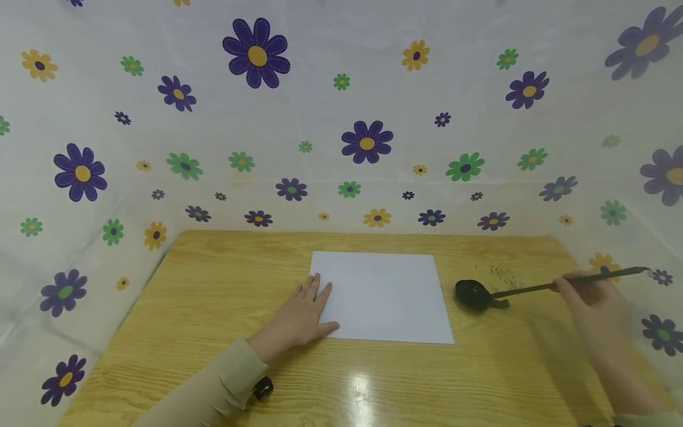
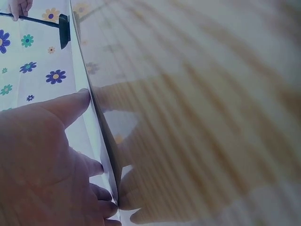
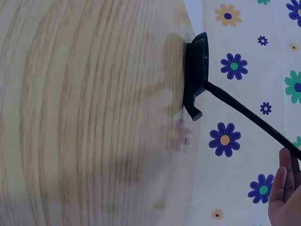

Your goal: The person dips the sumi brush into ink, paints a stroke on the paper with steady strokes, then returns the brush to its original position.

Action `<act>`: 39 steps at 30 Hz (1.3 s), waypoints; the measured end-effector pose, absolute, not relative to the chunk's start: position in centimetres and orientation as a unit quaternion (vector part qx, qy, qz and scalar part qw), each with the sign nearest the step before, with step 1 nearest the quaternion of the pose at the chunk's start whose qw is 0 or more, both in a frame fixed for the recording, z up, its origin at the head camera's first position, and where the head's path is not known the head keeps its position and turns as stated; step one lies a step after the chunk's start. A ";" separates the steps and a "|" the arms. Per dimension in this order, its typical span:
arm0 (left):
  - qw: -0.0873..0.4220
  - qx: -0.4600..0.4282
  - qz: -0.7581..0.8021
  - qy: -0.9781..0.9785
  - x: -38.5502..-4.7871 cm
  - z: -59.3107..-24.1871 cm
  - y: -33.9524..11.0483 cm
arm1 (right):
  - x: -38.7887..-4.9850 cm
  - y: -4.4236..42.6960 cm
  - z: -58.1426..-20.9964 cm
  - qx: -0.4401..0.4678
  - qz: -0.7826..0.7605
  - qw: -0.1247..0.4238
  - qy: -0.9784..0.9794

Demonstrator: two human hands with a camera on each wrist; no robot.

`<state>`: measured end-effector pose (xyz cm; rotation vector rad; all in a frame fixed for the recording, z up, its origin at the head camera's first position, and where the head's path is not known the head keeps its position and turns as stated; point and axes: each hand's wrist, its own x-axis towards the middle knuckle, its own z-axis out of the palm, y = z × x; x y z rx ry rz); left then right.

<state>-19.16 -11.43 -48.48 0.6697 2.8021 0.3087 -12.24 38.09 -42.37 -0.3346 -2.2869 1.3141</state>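
A white sheet of paper (image 1: 384, 299) lies flat on the wooden table. My left hand (image 1: 296, 314) rests on its left edge, fingers stretched out and thumb apart; the left wrist view shows the same hand (image 2: 42, 155) from close by. Right of the paper stands a small black dish (image 1: 472, 295) with a short stub at its side, also seen in the right wrist view as a dark dish (image 3: 196, 70). My right hand (image 1: 597, 314) holds a long dark brush (image 1: 525, 290) by its upper shaft, a thin loop at its end. The brush's lower end meets the dish; its tip is hidden.
Dark specks (image 1: 504, 274) mark the table (image 1: 224, 284) behind the brush. A flowered white cloth (image 1: 315, 107) surrounds the table at the back and sides. A small black object (image 1: 263, 388) sits beside my left sleeve (image 1: 213, 385).
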 end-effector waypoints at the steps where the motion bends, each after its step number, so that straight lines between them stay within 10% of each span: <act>1: 0.122 0.230 0.105 0.960 -19.2 -48.4 -11.4 | -12.2 38.2 -42.3 -0.122 0.477 0.243 -0.836; 39: 0.103 0.265 0.063 0.957 -18.5 -48.7 -12.3 | -12.3 37.8 -40.9 -0.155 0.482 0.229 -0.831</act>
